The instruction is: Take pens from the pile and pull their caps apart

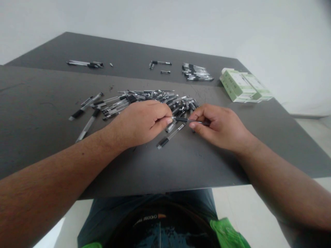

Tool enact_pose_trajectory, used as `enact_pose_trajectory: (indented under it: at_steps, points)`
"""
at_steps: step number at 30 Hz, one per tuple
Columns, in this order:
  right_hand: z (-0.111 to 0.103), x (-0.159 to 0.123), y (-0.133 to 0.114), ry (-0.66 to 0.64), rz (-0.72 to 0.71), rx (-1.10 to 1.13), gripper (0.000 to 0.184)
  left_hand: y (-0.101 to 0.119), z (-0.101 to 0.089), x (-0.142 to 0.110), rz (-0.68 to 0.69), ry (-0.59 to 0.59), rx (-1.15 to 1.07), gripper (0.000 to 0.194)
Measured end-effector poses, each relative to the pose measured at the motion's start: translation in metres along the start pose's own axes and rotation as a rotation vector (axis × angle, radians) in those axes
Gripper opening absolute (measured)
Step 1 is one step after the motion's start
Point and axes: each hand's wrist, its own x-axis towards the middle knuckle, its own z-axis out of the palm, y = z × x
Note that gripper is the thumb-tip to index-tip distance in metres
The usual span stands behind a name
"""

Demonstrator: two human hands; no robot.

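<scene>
A pen (181, 119) with a black grip lies level between my two hands, over the near side of a pen pile. My left hand (144, 120) pinches its left tip between thumb and forefinger. At the other end, my right hand (216, 125) has its fingers closed round the barrel, hiding part of it. Behind and below the hands spreads the pile of clear-barrelled pens (119, 105) with black grips. One loose pen (170, 136) rests on the table just under the held one.
The grey table (165, 175) carries more pens at the back: a left bunch (85, 63), a few pieces (161, 63) mid-way, and a right-hand stack (196, 72). Green-and-white boxes (239, 84) stand at the right. Loose pens (86, 106) lie left of the pile.
</scene>
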Motion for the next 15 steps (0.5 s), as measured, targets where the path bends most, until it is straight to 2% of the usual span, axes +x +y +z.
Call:
enact_pose_trajectory:
  at_steps: [4, 9, 13, 15]
  points:
    - [-0.0001, 0.0004, 0.0008, -0.023, -0.038, -0.022, 0.03, -0.0011, 0.0012, 0.0002, 0.006, 0.011, 0.015, 0.032]
    - [0.0005, 0.0007, 0.0018, -0.017, -0.021, -0.023, 0.02, -0.0008, 0.0006, 0.0003, 0.007, 0.007, 0.014, 0.032]
    - [0.0001, 0.0011, 0.0011, -0.042, -0.044, -0.029, 0.031, -0.0004, 0.0005, -0.0003, 0.006, 0.01, 0.014, 0.034]
    - [-0.0003, 0.0013, 0.0004, -0.031, -0.031, -0.013, 0.026, -0.0007, 0.0008, -0.0004, 0.001, 0.016, 0.015, 0.033]
